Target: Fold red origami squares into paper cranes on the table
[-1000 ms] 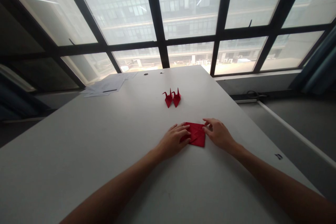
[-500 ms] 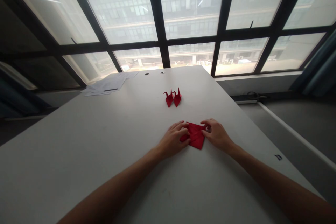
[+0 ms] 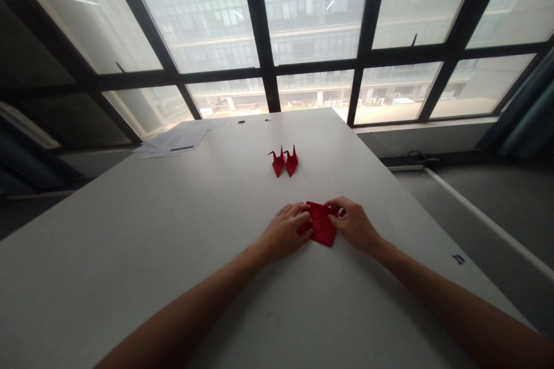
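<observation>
A folded piece of red origami paper (image 3: 322, 225) lies on the white table between both hands. My left hand (image 3: 288, 228) holds its left side, the fingers curled over it and covering that edge. At the upper right corner, my right hand (image 3: 352, 222) pinches the paper between thumb and index finger, with a gap showing inside the curl of the fingers. Farther off stand two finished red paper cranes, the left crane (image 3: 278, 166) close beside the right crane (image 3: 291, 165).
Loose white paper sheets (image 3: 173, 139) with a dark pen (image 3: 182, 148) on them lie at the table's far left. A small dark mark (image 3: 458, 259) is near the right edge of the white table (image 3: 130, 230). Large framed windows (image 3: 311, 11) rise behind.
My right hand has slid slightly left onto the paper's right corner, which now looks bent a little inward. The left hand and the cranes stay in place.
</observation>
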